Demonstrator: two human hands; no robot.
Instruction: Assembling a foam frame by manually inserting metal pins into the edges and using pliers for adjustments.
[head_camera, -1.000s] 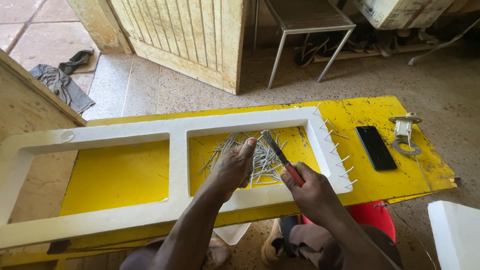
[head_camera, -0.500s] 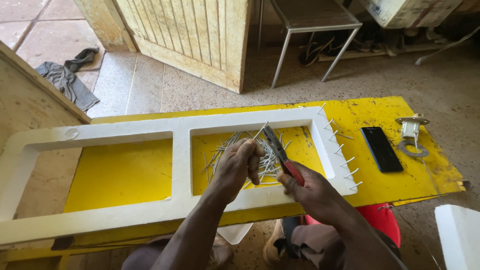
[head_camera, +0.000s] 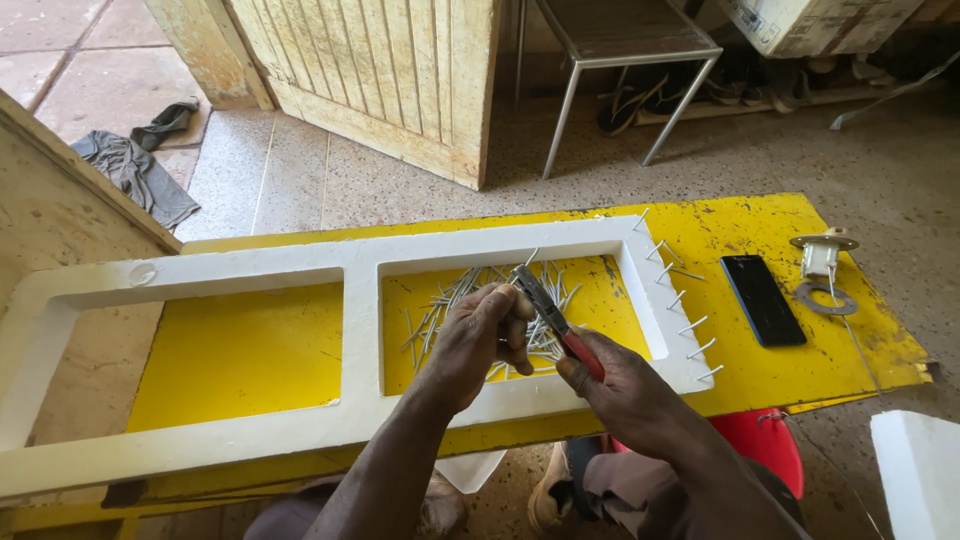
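My right hand (head_camera: 625, 385) grips red-handled pliers (head_camera: 548, 315) whose jaws point up and left over a pile of loose nails (head_camera: 450, 305). My left hand (head_camera: 478, 335) is curled beside the jaws, fingertips touching the tool's head and pinching what looks like a nail. Both hands hover over the right opening of a white foam frame (head_camera: 360, 300) lying on a yellow board (head_camera: 240, 355). Several nails (head_camera: 685, 300) stick out of the frame's right end.
A black phone (head_camera: 762, 299), a metal ring (head_camera: 826, 298) and a small white fitting (head_camera: 820, 252) lie on the board's right end. Behind stand a wooden door (head_camera: 390, 70) and a metal stool (head_camera: 620, 60). A white foam block (head_camera: 920, 475) sits at lower right.
Both hands stay over the nail pile; the left fingers have closed in tighter on the pliers' jaws, and the view has drifted slightly.
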